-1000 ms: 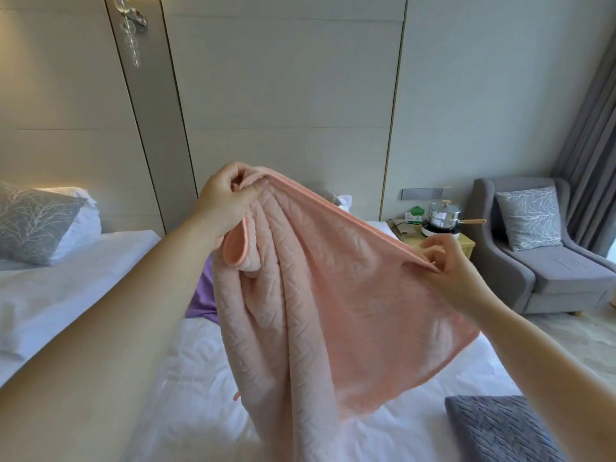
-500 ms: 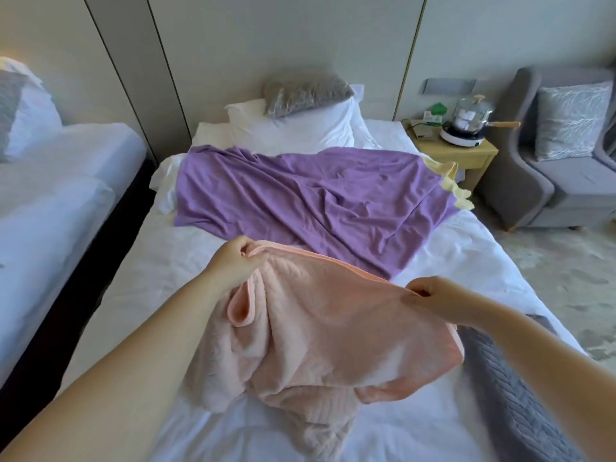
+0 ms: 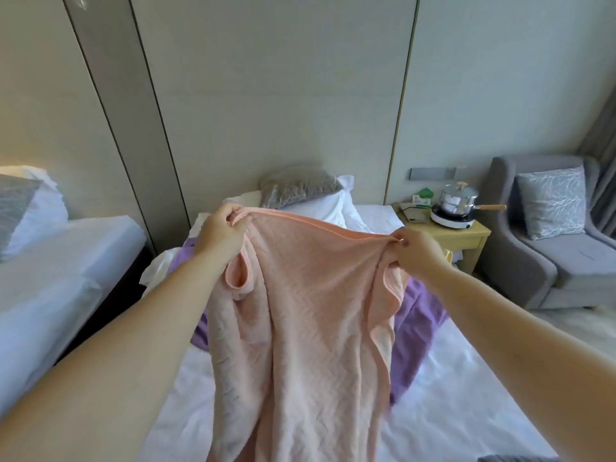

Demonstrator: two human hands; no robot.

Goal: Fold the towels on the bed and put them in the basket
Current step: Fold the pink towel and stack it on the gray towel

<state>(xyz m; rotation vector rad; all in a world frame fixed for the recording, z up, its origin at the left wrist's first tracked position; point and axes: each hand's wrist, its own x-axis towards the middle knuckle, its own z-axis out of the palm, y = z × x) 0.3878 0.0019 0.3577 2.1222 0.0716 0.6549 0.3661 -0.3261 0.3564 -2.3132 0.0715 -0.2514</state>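
Pink towel point(image 3: 306, 328) (top edge taut), both hands pinching

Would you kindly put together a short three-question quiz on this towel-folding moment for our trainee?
1. True or false: the left hand and the right hand both grip the top edge of the pink towel.
2. What lies on the bed behind the pink towel? A) a purple cloth B) a green blanket C) a laundry basket
3. Fill in: the steel saucepan stands on a white hotplate on the wooden ___.
Key: 1 true; 2 A; 3 bedside table.
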